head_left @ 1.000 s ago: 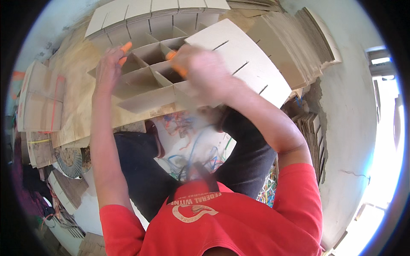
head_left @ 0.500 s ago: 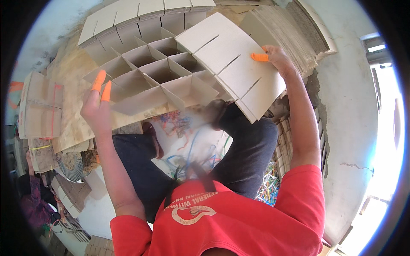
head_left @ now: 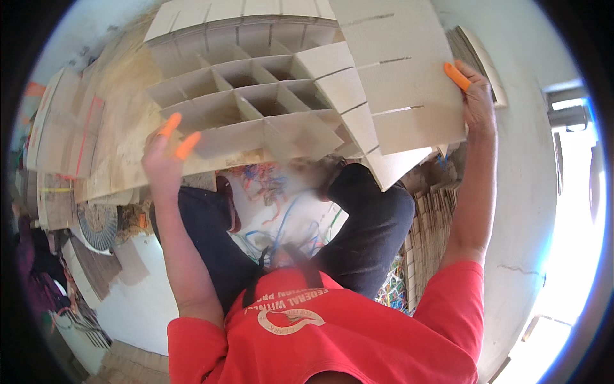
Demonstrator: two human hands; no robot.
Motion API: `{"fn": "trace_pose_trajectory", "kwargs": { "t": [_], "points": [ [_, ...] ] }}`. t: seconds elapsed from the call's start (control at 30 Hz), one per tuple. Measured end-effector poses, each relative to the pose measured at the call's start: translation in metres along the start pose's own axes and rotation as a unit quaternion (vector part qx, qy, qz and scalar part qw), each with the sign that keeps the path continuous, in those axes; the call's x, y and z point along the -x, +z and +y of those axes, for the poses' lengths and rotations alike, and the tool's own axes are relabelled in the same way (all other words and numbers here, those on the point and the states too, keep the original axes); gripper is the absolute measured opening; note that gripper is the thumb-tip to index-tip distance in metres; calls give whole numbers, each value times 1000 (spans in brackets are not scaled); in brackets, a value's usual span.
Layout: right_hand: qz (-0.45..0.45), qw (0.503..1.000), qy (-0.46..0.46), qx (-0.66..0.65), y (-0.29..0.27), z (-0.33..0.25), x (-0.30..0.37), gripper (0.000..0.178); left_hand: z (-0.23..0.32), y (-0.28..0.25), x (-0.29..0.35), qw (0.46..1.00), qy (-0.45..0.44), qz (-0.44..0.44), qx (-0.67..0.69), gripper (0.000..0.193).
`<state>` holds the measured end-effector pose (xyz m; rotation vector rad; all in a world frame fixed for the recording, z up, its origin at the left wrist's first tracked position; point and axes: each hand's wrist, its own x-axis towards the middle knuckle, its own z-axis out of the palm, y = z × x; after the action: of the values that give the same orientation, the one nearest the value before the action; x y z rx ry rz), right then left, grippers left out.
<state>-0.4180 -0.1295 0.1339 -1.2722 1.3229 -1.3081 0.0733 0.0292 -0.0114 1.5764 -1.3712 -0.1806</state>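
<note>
A cardboard divider grid (head_left: 240, 109) of interlocked strips, with several square cells, stands on the board in front of me. At its left end is my left hand (head_left: 165, 153), slightly blurred. Its two fingertips in orange covers are apart, with the end of the front strip seemingly gripped between them. My right hand (head_left: 476, 99), also with an orange fingertip cover, pinches the right edge of a slotted cardboard sheet (head_left: 409, 83). That sheet is raised and tilted beside a pale slotted panel (head_left: 348, 96) at the grid's right end.
Behind the grid lies a stack of slotted cardboard strips (head_left: 243, 19). Cardboard boxes (head_left: 64, 128) stand at the left on the wooden board (head_left: 121, 144). Coloured strapping scraps (head_left: 262, 182) litter the floor between my legs. Stacked cardboard pieces (head_left: 435, 224) are at my right knee.
My right hand has moved right and turned the sheet, opening it away from the pale panel. My left hand stays at the grid's left end. The whole view has shifted slightly.
</note>
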Motion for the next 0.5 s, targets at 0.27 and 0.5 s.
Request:
{"fn": "trace_pose_trajectory", "kwargs": {
  "t": [0.27,0.5],
  "points": [
    [-195,938,-242,153,195,-45,54,39,-15,11,8,995,-24,-80,46,33],
    [-231,883,-324,249,288,-31,52,41,-16,14,7,993,-24,-64,92,16]
  ]
}}
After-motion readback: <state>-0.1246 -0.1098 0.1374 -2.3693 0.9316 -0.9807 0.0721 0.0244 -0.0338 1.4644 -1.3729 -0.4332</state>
